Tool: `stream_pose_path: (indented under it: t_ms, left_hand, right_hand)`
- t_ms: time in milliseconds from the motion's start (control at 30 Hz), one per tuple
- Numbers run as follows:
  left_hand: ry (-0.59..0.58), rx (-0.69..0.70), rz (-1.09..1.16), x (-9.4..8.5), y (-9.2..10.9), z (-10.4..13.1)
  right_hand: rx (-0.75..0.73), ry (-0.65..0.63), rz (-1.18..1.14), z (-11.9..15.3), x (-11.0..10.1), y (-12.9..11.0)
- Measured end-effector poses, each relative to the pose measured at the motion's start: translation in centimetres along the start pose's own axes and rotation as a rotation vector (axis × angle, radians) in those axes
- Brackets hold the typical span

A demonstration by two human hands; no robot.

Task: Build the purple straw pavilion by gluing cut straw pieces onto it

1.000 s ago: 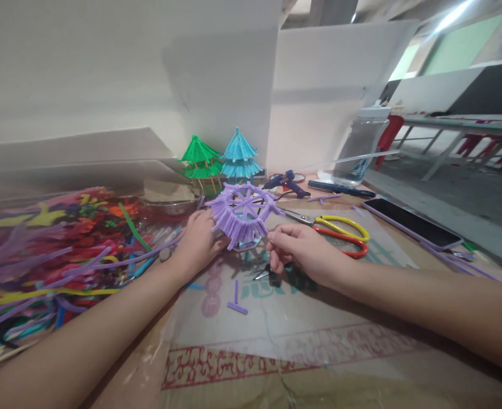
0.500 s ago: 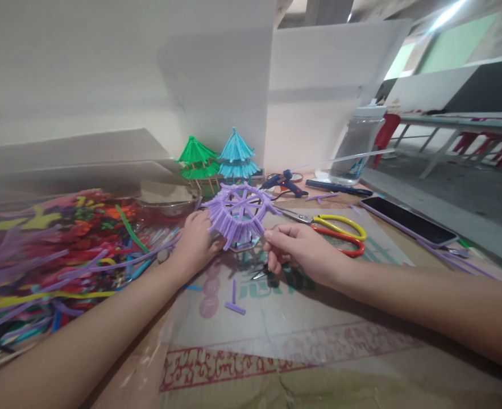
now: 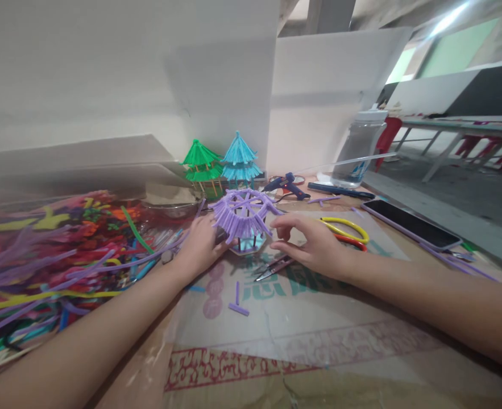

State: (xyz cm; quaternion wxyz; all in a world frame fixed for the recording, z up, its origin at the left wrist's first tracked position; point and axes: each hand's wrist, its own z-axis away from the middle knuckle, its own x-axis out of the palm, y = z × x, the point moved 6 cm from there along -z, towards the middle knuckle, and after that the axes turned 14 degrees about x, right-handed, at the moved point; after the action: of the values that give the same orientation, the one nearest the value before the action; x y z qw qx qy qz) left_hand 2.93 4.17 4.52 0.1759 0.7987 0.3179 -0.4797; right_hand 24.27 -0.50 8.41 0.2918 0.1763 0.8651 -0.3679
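A small pavilion model with a fringed purple pipe-cleaner roof (image 3: 244, 216) stands upright on the plastic-covered table (image 3: 302, 329). My left hand (image 3: 202, 244) holds its left side, the fingertips partly hidden behind the roof and base. Just right of the model is my right hand (image 3: 304, 241), thumb and fingers apart, nothing visible between them. Small dark-bladed snips (image 3: 272, 268) lie under the right hand. Scissors with yellow and red handles (image 3: 347, 229) are partly hidden behind it. Short purple pieces (image 3: 238, 309) lie in front of the model.
Green (image 3: 202, 162) and blue (image 3: 239, 159) model pavilions stand behind, beside a glue gun (image 3: 287, 184). Colourful pipe cleaners (image 3: 75, 255) heap at the left. A phone (image 3: 410, 223), a dark pen-like tool (image 3: 340, 190) and a water bottle (image 3: 357, 150) are at the right.
My right hand has opened and moved slightly away from the roof's right edge. The model sits more upright, showing more of its posts and base. The snips are more exposed.
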Motion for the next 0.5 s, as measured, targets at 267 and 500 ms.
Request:
stream_pose_path:
  t_ms: [267, 500]
  left_hand:
    - [-0.017, 0.039, -0.046, -0.1, 0.5, 0.0]
    - [-0.026, 0.071, -0.088, -0.2, 0.6, 0.0]
  right_hand:
    - [-0.205, 0.033, 0.215, -0.1, -0.1, -1.4]
    - [-0.300, 0.061, 0.264, 0.0, -0.4, -2.5]
